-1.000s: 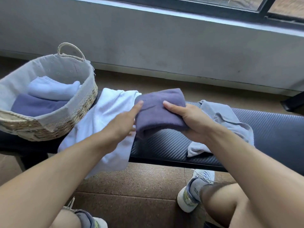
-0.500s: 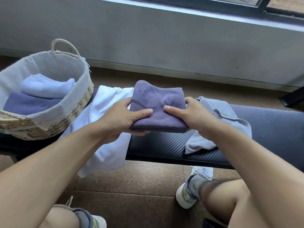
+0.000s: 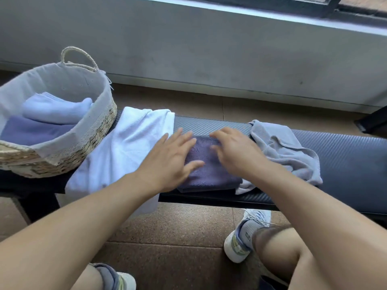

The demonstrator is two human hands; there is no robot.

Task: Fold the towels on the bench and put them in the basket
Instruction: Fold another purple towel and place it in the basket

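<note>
A folded dark purple towel (image 3: 209, 172) lies flat on the black bench (image 3: 345, 164). My left hand (image 3: 169, 162) presses on its left side with fingers spread straight. My right hand (image 3: 236, 151) lies flat on its right part, fingers straight. A white towel (image 3: 125, 151) is spread over the bench to the left and hangs over the front edge. A crumpled grey towel (image 3: 284, 151) sits to the right. The woven basket (image 3: 69, 155) with grey lining stands at the far left, holding a folded light blue towel (image 3: 54, 109) and a purple one (image 3: 33, 130).
A grey wall (image 3: 209, 49) under a window runs behind the bench. Brown tiled floor (image 3: 178, 237) lies in front, with my knees and white sneakers (image 3: 243, 235) close to the bench edge.
The purple towel was lifted and held between both hands, then laid down on the bench. Both hands let go of it and now lie flat on top.
</note>
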